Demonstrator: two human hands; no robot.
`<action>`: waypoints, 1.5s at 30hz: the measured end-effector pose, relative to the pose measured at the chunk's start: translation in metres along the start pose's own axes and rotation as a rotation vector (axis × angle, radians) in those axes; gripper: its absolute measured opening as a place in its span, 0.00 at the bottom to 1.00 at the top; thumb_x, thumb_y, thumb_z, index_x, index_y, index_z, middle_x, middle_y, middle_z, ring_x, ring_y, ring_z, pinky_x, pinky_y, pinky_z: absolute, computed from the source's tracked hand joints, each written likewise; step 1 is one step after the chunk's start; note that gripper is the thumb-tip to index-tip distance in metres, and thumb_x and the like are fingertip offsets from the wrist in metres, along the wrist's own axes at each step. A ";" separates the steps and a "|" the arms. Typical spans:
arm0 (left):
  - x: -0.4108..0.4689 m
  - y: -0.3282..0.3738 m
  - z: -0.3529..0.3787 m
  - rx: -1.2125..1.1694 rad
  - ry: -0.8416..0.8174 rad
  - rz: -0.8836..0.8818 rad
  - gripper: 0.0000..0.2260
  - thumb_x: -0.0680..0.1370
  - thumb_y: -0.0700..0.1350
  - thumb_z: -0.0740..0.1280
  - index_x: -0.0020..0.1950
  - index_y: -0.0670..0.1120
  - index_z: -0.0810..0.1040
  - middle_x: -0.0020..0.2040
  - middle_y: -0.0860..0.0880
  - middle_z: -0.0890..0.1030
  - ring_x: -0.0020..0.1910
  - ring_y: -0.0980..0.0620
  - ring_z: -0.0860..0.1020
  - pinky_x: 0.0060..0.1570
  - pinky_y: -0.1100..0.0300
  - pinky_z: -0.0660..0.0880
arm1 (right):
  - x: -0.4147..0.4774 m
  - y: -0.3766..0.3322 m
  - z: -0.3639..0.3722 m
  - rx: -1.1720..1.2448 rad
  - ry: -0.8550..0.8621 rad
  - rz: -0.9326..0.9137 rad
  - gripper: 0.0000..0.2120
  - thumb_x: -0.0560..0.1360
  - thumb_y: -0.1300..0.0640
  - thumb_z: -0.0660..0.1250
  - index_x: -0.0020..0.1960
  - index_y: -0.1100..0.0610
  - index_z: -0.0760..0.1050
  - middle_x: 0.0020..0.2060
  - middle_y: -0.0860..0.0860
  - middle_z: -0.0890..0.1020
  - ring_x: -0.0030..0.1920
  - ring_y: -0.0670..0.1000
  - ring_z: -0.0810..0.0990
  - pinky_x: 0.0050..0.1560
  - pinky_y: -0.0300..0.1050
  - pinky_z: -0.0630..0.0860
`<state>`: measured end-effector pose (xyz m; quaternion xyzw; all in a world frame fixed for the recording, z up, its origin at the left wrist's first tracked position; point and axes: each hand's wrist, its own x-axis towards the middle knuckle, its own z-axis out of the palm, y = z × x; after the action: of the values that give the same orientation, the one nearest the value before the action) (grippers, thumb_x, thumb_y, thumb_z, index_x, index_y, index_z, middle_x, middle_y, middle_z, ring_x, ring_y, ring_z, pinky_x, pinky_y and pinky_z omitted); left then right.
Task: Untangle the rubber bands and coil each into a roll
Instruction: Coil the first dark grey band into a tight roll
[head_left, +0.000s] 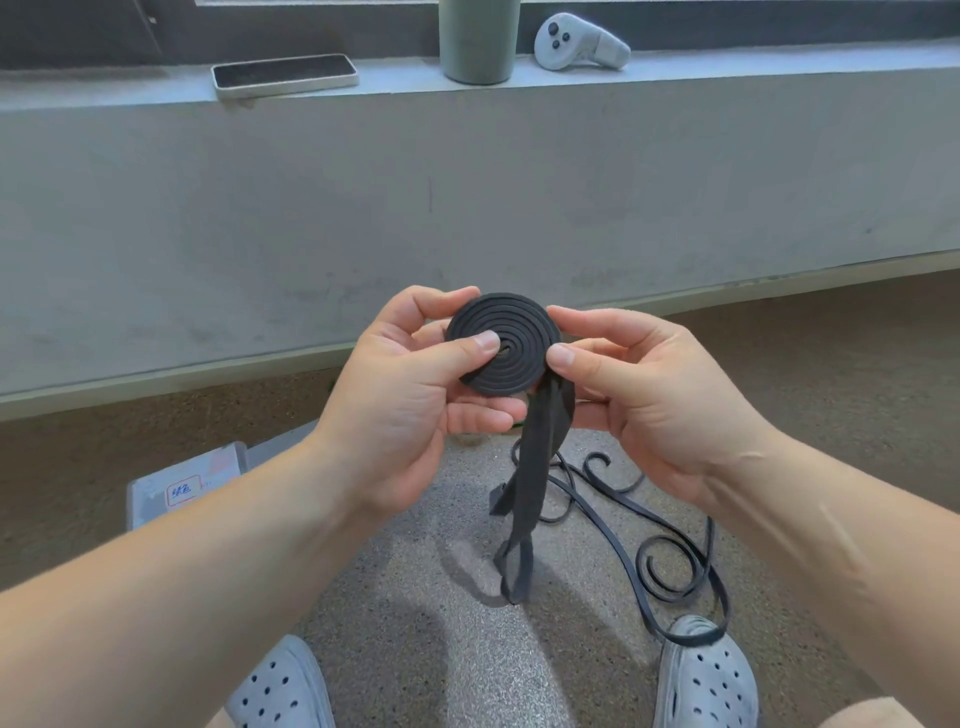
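Observation:
A black rubber band is wound into a flat spiral roll (511, 358) held in front of me at chest height. My left hand (415, 395) grips the roll, thumb pressed on its centre and fingers behind it. My right hand (644, 395) pinches the roll's right edge where the band leaves it. The unwound tail (524, 509) hangs down from the roll as a doubled strip. A second black rubber band (670, 566) lies loose on the floor in curls, one end resting on my right shoe.
A grey concrete ledge (467, 156) rises ahead, carrying a phone (284, 74), a green cup (479, 39) and a white controller (579, 42). A clear plastic box (182, 483) sits on the floor at left. My grey perforated shoes (706, 675) are at the bottom.

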<state>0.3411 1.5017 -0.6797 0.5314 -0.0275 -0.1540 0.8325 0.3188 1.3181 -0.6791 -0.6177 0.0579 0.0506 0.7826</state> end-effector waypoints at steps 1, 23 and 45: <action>0.000 -0.002 0.001 -0.011 0.008 -0.001 0.11 0.78 0.33 0.66 0.54 0.48 0.74 0.45 0.41 0.84 0.27 0.41 0.80 0.24 0.59 0.79 | -0.001 0.002 0.002 0.006 0.020 -0.012 0.21 0.67 0.62 0.73 0.60 0.61 0.80 0.47 0.64 0.86 0.42 0.61 0.86 0.44 0.57 0.84; 0.012 0.009 -0.021 0.281 -0.249 -0.088 0.12 0.70 0.34 0.75 0.44 0.45 0.73 0.30 0.42 0.80 0.26 0.45 0.81 0.24 0.60 0.76 | -0.002 -0.019 -0.020 -0.318 -0.112 -0.059 0.16 0.65 0.60 0.77 0.52 0.56 0.85 0.45 0.62 0.87 0.46 0.55 0.85 0.52 0.53 0.79; 0.010 0.005 -0.013 0.531 -0.190 -0.073 0.14 0.75 0.34 0.72 0.53 0.51 0.85 0.43 0.43 0.84 0.24 0.42 0.77 0.22 0.60 0.74 | 0.006 -0.005 -0.032 -0.621 -0.208 0.010 0.19 0.70 0.61 0.79 0.57 0.48 0.80 0.37 0.54 0.82 0.38 0.53 0.79 0.47 0.54 0.75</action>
<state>0.3547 1.5119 -0.6823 0.7148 -0.1258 -0.2203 0.6517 0.3244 1.2860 -0.6825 -0.8181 -0.0378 0.1325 0.5583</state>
